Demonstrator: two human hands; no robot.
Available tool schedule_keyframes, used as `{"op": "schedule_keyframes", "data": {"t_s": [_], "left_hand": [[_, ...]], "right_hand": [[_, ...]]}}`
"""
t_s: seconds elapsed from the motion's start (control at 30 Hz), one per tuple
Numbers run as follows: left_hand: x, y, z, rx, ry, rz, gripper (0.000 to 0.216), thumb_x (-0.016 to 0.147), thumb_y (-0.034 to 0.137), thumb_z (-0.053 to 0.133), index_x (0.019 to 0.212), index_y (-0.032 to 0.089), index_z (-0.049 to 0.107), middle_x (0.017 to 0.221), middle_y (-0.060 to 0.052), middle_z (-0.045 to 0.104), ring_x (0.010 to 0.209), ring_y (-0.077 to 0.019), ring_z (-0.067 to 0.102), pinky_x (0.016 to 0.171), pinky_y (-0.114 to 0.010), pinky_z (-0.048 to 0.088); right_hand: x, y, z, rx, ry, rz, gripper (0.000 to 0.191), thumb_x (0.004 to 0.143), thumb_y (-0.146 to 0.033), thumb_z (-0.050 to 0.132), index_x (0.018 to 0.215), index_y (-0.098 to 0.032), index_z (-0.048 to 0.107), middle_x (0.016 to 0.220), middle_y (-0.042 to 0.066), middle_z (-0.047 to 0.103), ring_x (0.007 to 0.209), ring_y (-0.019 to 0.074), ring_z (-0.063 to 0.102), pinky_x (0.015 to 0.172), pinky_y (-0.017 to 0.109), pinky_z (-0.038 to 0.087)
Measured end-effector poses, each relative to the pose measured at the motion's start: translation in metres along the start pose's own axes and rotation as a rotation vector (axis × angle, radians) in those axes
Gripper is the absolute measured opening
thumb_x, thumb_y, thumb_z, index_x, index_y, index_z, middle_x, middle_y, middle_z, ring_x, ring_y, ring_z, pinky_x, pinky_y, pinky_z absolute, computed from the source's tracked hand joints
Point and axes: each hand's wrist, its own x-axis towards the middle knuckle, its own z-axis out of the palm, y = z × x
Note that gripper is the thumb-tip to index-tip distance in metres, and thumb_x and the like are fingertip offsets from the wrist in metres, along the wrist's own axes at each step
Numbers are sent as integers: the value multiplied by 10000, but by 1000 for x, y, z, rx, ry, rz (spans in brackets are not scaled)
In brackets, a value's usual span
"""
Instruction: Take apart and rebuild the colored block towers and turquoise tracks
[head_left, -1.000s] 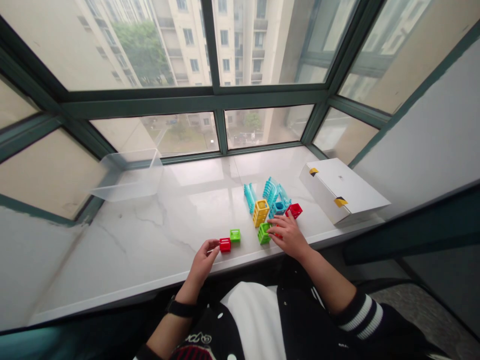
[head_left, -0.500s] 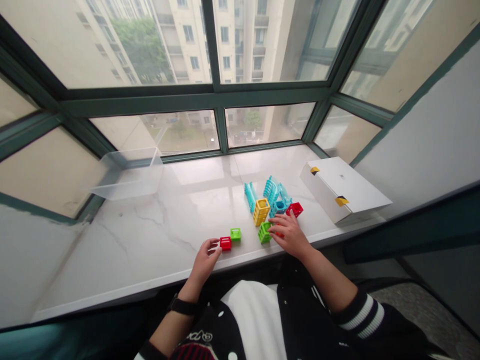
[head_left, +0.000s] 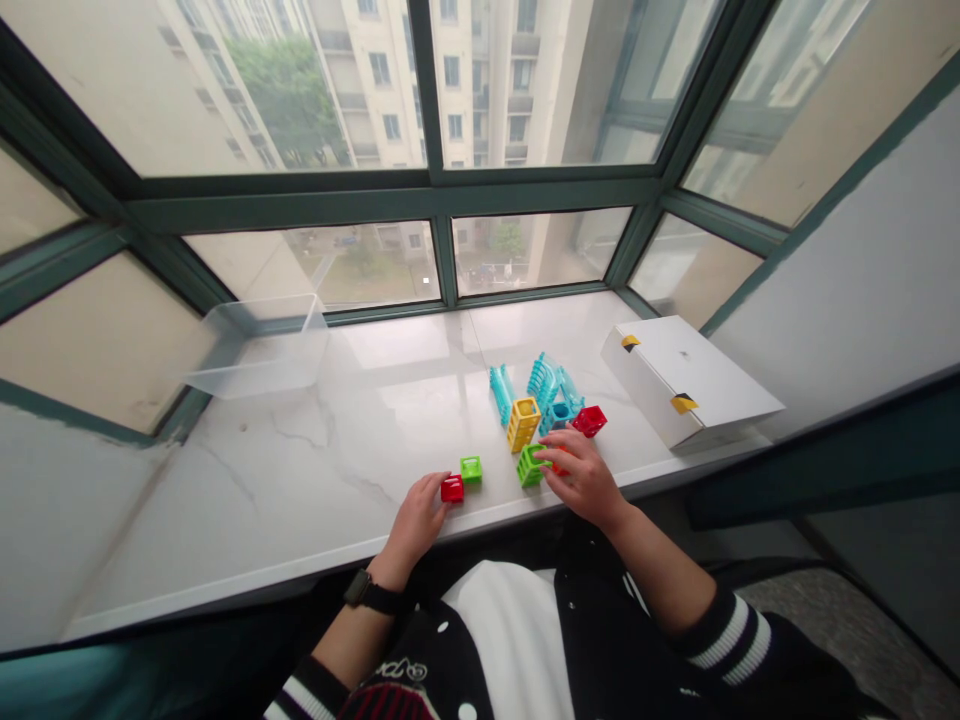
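My left hand (head_left: 417, 521) rests near the front edge of the white marble sill (head_left: 322, 470), its fingers pinched on a small red cube (head_left: 451, 489). A small green cube (head_left: 471, 469) touches that red cube at its far right. My right hand (head_left: 583, 476) has curled fingers on an orange-red piece (head_left: 559, 464), mostly hidden, beside a green cage block (head_left: 529, 465). Just beyond stand a yellow cage block (head_left: 522, 423), several teal pieces (head_left: 545, 388) and a red open cube (head_left: 589, 421).
A clear plastic tub (head_left: 259, 348) stands at the back left of the sill by the window. A white cardboard box (head_left: 686, 380) with yellow-black tape lies at the right end. Green window frames enclose the sill's far side.
My left hand has slid forward and closed its fingers over the red cube. My right hand has curled tighter around the piece by the green block.
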Motion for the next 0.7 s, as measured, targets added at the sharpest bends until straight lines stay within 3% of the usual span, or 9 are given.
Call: {"op": "schedule_keyframes", "data": {"t_s": [0.13,0.3,0.47,0.6,0.7], "left_hand": [[-3,4,-6,-40,-31,-28,429,880,237,648,1302,291,700,1319,-97,704,1236,-311,656,1127,-509,480],[-10,12,-16,-158,-12,-48,399,840,228,676,1227,307,733,1278,-78,714,1220,-299,659,1133,-486,484],[-15,34,-29,-157,-4,18,394,871,222,671,1252,308,719,1313,-82,702,1253,-291,645,1140,-499,487],[-17,57,-43,-208,12,57,381,896,260,681,1272,306,719,1332,-90,697,1292,-303,622,1178,-522,458],[-17,67,-48,-249,38,70,368,899,289,701,1265,299,728,1333,-93,696,1300,-310,618,1184,-534,460]], "right_hand": [[5,-29,1,119,38,-33,313,964,-182,631,1221,-319,746,1215,74,725,1163,275,686,1107,526,544],[16,-57,28,203,-179,-70,439,965,-196,643,1383,-328,660,1297,80,706,1198,258,691,1048,446,594],[23,-59,65,105,-350,35,726,877,-169,744,1550,-265,491,1484,149,594,1358,319,603,1145,512,534],[27,-54,74,62,-318,70,853,881,-191,752,1632,-265,354,1553,178,523,1432,358,533,1184,562,492],[31,-51,71,65,-280,54,827,915,-200,723,1641,-288,336,1454,158,606,1354,349,596,1141,562,530]]}}
